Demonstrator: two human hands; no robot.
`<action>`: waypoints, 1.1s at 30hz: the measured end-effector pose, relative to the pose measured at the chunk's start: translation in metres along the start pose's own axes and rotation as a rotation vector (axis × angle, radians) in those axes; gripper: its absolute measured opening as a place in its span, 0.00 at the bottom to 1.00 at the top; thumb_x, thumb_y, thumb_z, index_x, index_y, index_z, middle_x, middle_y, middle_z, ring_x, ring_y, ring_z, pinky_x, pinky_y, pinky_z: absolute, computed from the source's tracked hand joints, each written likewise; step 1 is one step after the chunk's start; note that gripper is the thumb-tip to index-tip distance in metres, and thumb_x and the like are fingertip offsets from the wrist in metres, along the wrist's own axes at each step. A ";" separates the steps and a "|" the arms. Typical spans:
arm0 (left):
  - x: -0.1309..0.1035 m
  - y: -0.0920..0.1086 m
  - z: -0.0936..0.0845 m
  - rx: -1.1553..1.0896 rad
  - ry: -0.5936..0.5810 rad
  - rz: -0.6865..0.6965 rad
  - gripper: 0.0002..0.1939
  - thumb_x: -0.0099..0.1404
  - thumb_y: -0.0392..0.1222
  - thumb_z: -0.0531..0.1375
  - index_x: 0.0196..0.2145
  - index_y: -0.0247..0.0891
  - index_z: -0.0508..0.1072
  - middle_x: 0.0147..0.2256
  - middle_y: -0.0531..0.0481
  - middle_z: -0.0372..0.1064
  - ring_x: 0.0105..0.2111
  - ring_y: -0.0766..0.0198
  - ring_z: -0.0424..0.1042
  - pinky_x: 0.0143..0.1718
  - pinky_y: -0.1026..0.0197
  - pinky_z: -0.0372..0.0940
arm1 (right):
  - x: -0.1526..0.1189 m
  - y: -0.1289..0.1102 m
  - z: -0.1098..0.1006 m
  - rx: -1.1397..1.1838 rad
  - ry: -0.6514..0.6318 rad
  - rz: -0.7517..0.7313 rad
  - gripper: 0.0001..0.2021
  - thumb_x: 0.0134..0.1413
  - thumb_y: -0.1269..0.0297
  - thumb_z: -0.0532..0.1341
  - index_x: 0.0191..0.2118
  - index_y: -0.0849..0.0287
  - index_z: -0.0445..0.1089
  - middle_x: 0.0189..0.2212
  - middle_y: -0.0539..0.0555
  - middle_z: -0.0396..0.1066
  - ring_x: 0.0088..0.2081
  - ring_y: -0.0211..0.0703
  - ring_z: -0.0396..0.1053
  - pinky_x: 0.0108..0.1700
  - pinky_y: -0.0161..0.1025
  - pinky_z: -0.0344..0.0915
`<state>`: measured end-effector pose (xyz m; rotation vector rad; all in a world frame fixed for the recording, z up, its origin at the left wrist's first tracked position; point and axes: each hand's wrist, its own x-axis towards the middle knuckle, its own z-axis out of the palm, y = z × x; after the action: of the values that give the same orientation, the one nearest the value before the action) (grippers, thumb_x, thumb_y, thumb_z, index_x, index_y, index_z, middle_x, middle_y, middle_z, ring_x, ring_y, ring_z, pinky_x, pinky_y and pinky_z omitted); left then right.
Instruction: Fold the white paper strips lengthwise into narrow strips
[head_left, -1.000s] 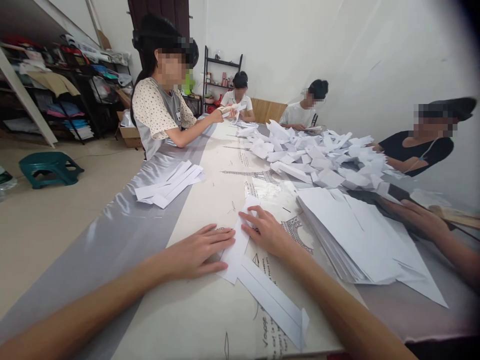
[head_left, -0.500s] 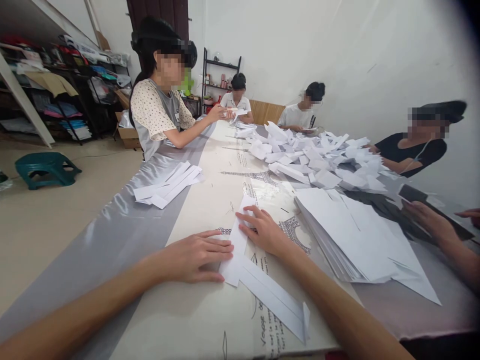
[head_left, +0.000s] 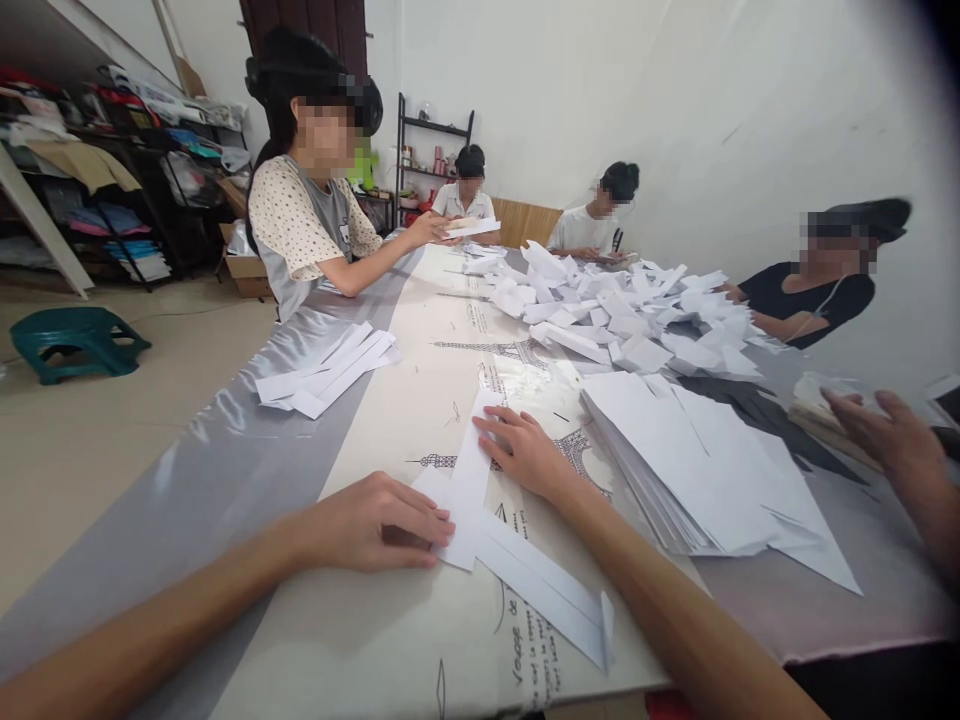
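A long piece of folded white paper [head_left: 471,480] lies on the printed table cover in front of me. My left hand [head_left: 390,525] is closed at its lower left edge, fingers and thumb nearly together on the paper there. A pale flap sticks out to the left behind those fingers. My right hand [head_left: 521,450] rests on the upper right edge of the same paper, fingers stretched and apart. A second folded strip [head_left: 547,595], with a crease along it and a raised end, lies below, between my forearms.
A stack of white sheets [head_left: 697,470] stands right of my right hand. Behind it is a big heap of folded papers [head_left: 622,310]. Several folded strips [head_left: 330,370] lie at the left. Other people sit around the table; a co-worker's hand [head_left: 892,430] is at the right edge.
My left hand has drawn its fingers together at the paper's edge, and a flap now shows on the left. My right hand stays on the paper. The co-worker's hand at right has shifted.
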<state>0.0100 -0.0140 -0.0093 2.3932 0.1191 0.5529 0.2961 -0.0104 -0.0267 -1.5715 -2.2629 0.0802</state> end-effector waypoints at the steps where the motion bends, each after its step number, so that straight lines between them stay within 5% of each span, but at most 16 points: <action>1: 0.001 0.001 -0.001 -0.024 -0.005 -0.020 0.13 0.69 0.41 0.65 0.51 0.44 0.80 0.48 0.46 0.79 0.50 0.56 0.78 0.56 0.56 0.72 | 0.000 0.001 0.000 0.003 0.000 0.002 0.18 0.70 0.62 0.52 0.60 0.51 0.71 0.63 0.59 0.66 0.63 0.53 0.65 0.66 0.62 0.56; 13: 0.003 0.018 -0.010 -0.055 -0.065 -0.104 0.14 0.70 0.38 0.63 0.52 0.45 0.79 0.46 0.48 0.80 0.45 0.58 0.80 0.46 0.60 0.74 | 0.003 0.006 0.003 0.013 0.039 0.016 0.17 0.70 0.62 0.52 0.57 0.51 0.73 0.61 0.58 0.69 0.62 0.53 0.67 0.67 0.64 0.54; 18: 0.008 0.028 -0.009 -0.252 -0.080 -0.103 0.16 0.72 0.39 0.61 0.56 0.43 0.77 0.45 0.46 0.81 0.42 0.59 0.82 0.45 0.60 0.75 | 0.004 0.008 0.005 0.015 0.070 0.009 0.17 0.69 0.63 0.53 0.56 0.51 0.73 0.59 0.57 0.71 0.60 0.53 0.68 0.66 0.63 0.54; 21: 0.008 0.025 -0.005 -0.304 0.000 -0.123 0.18 0.73 0.39 0.60 0.59 0.43 0.74 0.46 0.46 0.80 0.40 0.61 0.81 0.47 0.59 0.74 | 0.004 0.011 0.006 0.017 0.075 0.009 0.18 0.69 0.63 0.52 0.57 0.53 0.73 0.60 0.59 0.70 0.60 0.54 0.68 0.66 0.63 0.55; 24: 0.007 0.015 -0.003 -0.172 0.211 -0.153 0.17 0.75 0.38 0.57 0.59 0.45 0.73 0.49 0.47 0.79 0.39 0.64 0.80 0.47 0.59 0.73 | 0.005 0.014 0.007 0.031 0.071 0.014 0.18 0.69 0.62 0.52 0.58 0.54 0.72 0.60 0.60 0.69 0.61 0.55 0.67 0.65 0.60 0.57; 27: 0.004 0.006 -0.003 -0.003 0.286 -0.172 0.17 0.77 0.38 0.53 0.59 0.45 0.72 0.49 0.48 0.78 0.41 0.63 0.78 0.46 0.59 0.72 | 0.005 0.016 0.006 0.052 0.063 0.018 0.18 0.69 0.62 0.53 0.58 0.54 0.72 0.61 0.60 0.69 0.61 0.55 0.67 0.64 0.58 0.59; 33: 0.000 -0.009 -0.004 0.507 -0.032 0.045 0.24 0.77 0.35 0.50 0.68 0.43 0.60 0.59 0.44 0.70 0.58 0.53 0.69 0.60 0.47 0.63 | 0.005 0.016 0.003 0.100 0.053 0.037 0.18 0.68 0.63 0.54 0.57 0.55 0.73 0.61 0.60 0.69 0.62 0.55 0.66 0.66 0.60 0.58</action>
<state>0.0085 -0.0049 -0.0122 2.9014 0.2126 0.5548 0.3079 0.0012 -0.0326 -1.5459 -2.1555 0.1574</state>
